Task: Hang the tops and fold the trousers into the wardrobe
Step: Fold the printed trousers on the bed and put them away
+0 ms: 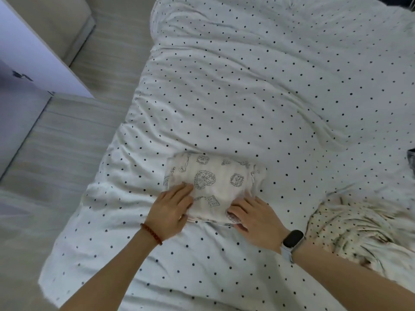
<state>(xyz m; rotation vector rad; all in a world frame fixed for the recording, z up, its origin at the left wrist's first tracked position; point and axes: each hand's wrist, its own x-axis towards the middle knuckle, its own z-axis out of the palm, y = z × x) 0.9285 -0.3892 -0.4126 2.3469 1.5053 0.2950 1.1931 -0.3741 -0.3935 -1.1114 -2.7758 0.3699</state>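
A pale folded garment with grey line drawings [215,182] lies as a neat rectangle on the polka-dot bed cover [269,97]. My left hand [171,207] rests on its near left corner, thumb tucked at the garment's edge and fingers lying over the cloth. My right hand [251,215] is at the near right corner, fingers curled round the folded edge. A crumpled cream garment with small dark specks [359,230] lies on the bed to the right of my right wrist.
The pale wooden floor [67,158] runs along the left of the bed. A white wardrobe door or panel [33,55] stands at the upper left. A dark item [412,160] peeks in at the right edge.
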